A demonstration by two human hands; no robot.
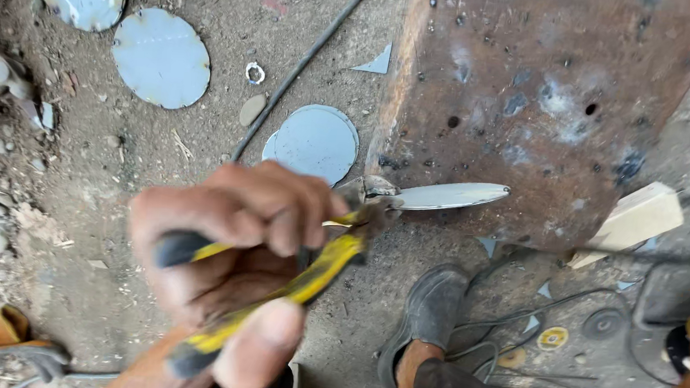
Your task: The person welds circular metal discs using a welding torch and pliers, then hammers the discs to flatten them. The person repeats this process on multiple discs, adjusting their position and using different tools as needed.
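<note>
Dusty ground [201, 150] strewn with gravel is spreading under everything, with several round metal discs [161, 58] lying flat on it, one more disc [316, 141] resting just beside a large rusty steel plate [545, 103], and a thin rod [302, 63] running across the dirt between them. A dark shoe [430, 311] is standing near a tangle of cables [549, 317], and a pale wooden block [634, 218] is leaning at the plate's edge. One hand [229, 259], blurred and close to the camera, is closing its fingers [278, 205] around the yellow-and-black handles of tin snips [342, 235]; which hand it is cannot be told. Their shiny blades are pointing right, over the plate's lower edge.
</note>
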